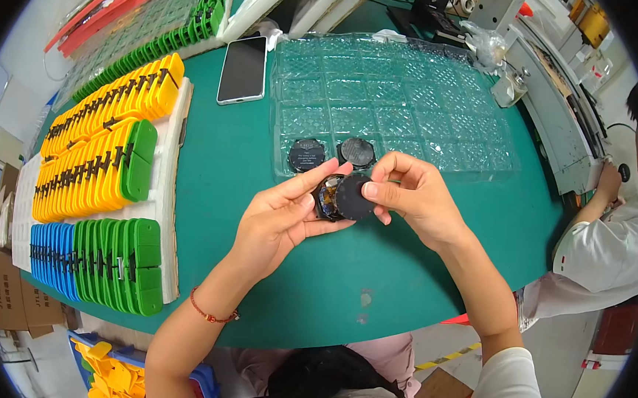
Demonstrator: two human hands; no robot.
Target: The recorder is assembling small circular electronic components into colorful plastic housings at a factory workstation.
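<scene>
In front of me my left hand (277, 214) grips a round black device (326, 199) by its rim, fingers wrapped around it. Its side facing left shows a yellowish inside, perhaps a circuit board. A flat black disc-shaped cover (353, 198) is tilted against the device, pinched at its edge by the thumb and fingers of my right hand (417, 198). Whether the cover touches the device all along one side I cannot tell. Just beyond my hands, two similar round black devices (307, 154) lie in the near-left pockets of a clear plastic tray (400, 94).
At left, a white foam board (172, 189) carries rows of yellow, green and blue plastic pieces (102, 180). A phone (243, 71) lies beside the tray. Below the table edge stands a blue bin (206, 387) of yellow pieces. A co-worker (604, 241) sits at right.
</scene>
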